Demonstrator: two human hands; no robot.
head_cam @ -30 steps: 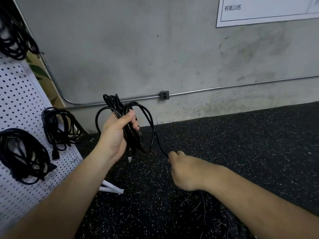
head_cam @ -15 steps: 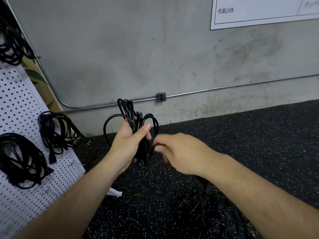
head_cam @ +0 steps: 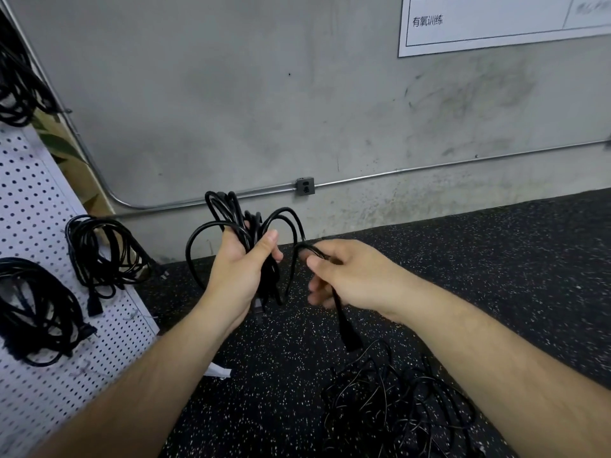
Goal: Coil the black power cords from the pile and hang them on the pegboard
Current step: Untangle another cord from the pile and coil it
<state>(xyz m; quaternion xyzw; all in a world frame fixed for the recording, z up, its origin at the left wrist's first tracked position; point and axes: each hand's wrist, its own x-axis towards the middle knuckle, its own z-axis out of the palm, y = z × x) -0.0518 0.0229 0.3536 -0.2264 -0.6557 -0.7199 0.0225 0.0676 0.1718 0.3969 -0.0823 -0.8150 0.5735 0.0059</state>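
Note:
My left hand grips a bundle of black cord loops that stick up above the fist and hang below it. My right hand pinches the free tail of the same black power cord; its plug end dangles under the hand. On the floor at lower right lies the pile of tangled black cords. The white pegboard leans at the left with coiled cords hung on it, one more coil lower left.
A grey concrete wall with a metal conduit and an outlet box runs behind. The floor is black speckled rubber. A white pegboard foot juts out on the floor near my left forearm. More black cords hang top left.
My right hand first came up from low on the cord to meet the coil in my left hand, then drew back right with the tail; the plug end now hangs free.

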